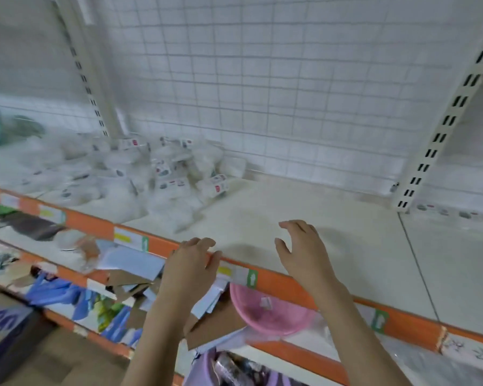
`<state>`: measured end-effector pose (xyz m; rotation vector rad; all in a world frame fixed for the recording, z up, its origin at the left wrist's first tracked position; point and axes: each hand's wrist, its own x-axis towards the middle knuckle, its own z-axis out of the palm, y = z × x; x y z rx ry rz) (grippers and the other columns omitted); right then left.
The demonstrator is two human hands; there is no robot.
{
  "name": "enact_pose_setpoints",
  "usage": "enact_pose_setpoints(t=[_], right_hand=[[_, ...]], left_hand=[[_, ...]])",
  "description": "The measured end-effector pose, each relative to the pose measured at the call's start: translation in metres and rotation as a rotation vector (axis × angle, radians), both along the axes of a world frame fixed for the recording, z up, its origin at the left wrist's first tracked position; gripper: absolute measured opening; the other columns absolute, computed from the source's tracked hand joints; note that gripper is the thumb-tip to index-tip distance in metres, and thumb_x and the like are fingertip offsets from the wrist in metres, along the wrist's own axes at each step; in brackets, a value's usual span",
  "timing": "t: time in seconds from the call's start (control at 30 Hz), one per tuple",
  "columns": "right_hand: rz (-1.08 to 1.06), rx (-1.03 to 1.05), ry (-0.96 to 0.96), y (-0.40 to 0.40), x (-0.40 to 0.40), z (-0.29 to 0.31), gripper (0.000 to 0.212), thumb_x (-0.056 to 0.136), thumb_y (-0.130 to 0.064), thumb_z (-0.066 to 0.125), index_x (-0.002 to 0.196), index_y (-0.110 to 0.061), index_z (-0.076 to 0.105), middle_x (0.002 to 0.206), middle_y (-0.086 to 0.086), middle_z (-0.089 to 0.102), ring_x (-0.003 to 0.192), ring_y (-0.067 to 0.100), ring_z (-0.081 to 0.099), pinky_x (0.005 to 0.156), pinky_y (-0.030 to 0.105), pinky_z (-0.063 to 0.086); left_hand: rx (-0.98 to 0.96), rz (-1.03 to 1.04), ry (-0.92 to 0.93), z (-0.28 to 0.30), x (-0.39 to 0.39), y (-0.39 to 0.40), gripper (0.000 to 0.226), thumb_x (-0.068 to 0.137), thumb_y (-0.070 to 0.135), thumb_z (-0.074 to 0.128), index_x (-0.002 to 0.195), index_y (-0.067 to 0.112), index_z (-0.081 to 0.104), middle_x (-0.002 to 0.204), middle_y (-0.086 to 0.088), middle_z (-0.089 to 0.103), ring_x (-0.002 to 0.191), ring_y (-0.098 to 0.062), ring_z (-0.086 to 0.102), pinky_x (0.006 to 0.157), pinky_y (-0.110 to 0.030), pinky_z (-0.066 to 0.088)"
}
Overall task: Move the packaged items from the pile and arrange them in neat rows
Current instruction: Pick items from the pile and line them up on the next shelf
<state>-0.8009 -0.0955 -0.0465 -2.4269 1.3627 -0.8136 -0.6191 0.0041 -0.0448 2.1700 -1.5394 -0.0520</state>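
Packets (140, 176) heaped at shelf's left rear: probably light, soft, slippery in clear film; best pinched by stiff card headers. Left hand (191, 263) resting on orange shelf edge (299, 286), holding nothing; right hand (301, 249) hovering, fingers loosely spread. Bare shelf board (332, 218) rightward, wire grid (262, 79) behind.

Clear, white-labelled packaged items (140, 176) lie jumbled in a pile, rear-left of shelf.

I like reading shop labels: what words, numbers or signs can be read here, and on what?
No words or numbers can be read.
Green tags on the shelf edge: a white up arrow each, no text.
Packet labels in the pile: red and grey marks, blurred.
Yellow price strips: blurred.
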Motion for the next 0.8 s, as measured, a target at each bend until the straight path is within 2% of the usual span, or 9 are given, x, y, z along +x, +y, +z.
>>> enact_pose_setpoints(t=[0.23, 0.4, 0.5, 0.57, 0.7, 0.8], right_hand=[[0.096, -0.017, 0.15, 0.001, 0.089, 0.005, 0.037, 0.09, -0.019, 0.052, 0.126, -0.009, 0.051, 0.126, 0.007, 0.052, 0.118, 0.024, 0.043, 0.1, 0.026, 0.028], [0.13, -0.044, 0.134, -0.025, 0.143, 0.014, 0.038, 0.092, -0.022, 0.049, 0.128, -0.011, 0.048, 0.128, 0.004, 0.05, 0.119, 0.021, 0.041, 0.099, 0.024, 0.028], [0.203, -0.085, 0.119, -0.046, 0.185, 0.02, 0.041, 0.09, -0.025, 0.053, 0.129, -0.011, 0.048, 0.129, 0.005, 0.049, 0.122, 0.023, 0.039, 0.099, 0.023, 0.025], [0.257, -0.084, 0.143, -0.059, 0.211, 0.026, 0.049, 0.088, -0.033, 0.057, 0.131, -0.012, 0.044, 0.133, 0.004, 0.045, 0.126, 0.022, 0.035, 0.101, 0.023, 0.021], [0.376, -0.004, 0.298, -0.083, 0.251, 0.032, 0.084, 0.079, -0.051, 0.063, 0.142, -0.014, 0.023, 0.146, 0.002, 0.027, 0.134, 0.019, 0.023, 0.106, 0.029, 0.02], [0.413, 0.1, 0.391, -0.092, 0.268, 0.034, 0.087, 0.077, -0.054, 0.063, 0.143, -0.017, 0.021, 0.144, 0.002, 0.031, 0.131, 0.02, 0.029, 0.104, 0.033, 0.027]], left_hand=[[-0.08, 0.05, 0.063, -0.001, 0.095, 0.014, 0.032, 0.093, 0.028, 0.048, 0.119, 0.013, 0.058, 0.11, -0.006, 0.062, 0.101, -0.025, 0.055, 0.084, -0.036, 0.046], [-0.13, 0.045, 0.077, 0.001, 0.138, -0.007, 0.03, 0.09, 0.025, 0.054, 0.115, 0.011, 0.061, 0.107, -0.008, 0.063, 0.096, -0.027, 0.058, 0.081, -0.037, 0.047], [-0.167, 0.077, 0.021, 0.009, 0.171, -0.022, 0.028, 0.09, 0.025, 0.055, 0.113, 0.011, 0.062, 0.098, -0.007, 0.062, 0.089, -0.025, 0.058, 0.074, -0.031, 0.045], [-0.179, 0.101, 0.0, 0.019, 0.193, -0.031, 0.028, 0.09, 0.025, 0.055, 0.113, 0.012, 0.062, 0.097, -0.006, 0.062, 0.089, -0.023, 0.058, 0.073, -0.029, 0.043], [-0.239, 0.144, -0.006, 0.031, 0.228, -0.046, 0.026, 0.089, 0.024, 0.056, 0.111, 0.012, 0.063, 0.098, -0.006, 0.061, 0.09, -0.023, 0.059, 0.071, -0.026, 0.041], [-0.245, 0.148, -0.018, 0.034, 0.247, -0.056, 0.026, 0.088, 0.022, 0.058, 0.111, 0.011, 0.064, 0.099, -0.007, 0.062, 0.089, -0.024, 0.059, 0.07, -0.025, 0.039]])
